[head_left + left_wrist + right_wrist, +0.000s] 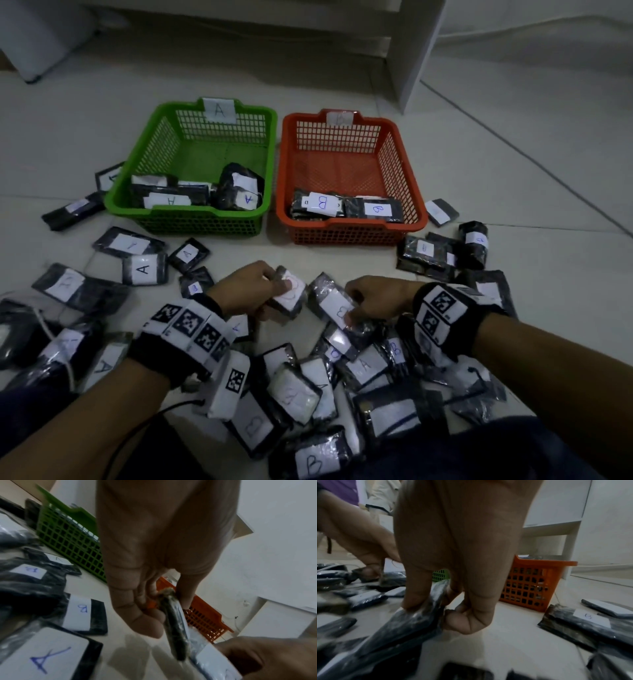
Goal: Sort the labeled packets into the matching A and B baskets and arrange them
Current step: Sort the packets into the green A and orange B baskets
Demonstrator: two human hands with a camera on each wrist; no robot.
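Grips clamped, 1 packet each: left hand [250,287] packet [289,291], right hand [380,294] B packet [337,305]; 2 baskets.

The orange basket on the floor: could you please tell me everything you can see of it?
The orange basket looks like moulded plastic, rectangular, with lattice walls and a solid rim. A white paper label, its letter too washed out to read, sits on the raised far rim. It stands upright on the tiled floor, right of the green basket, close beside it. Inside, against the near wall, lie dark wrapped packets; two show B labels. Neither hand touches it.
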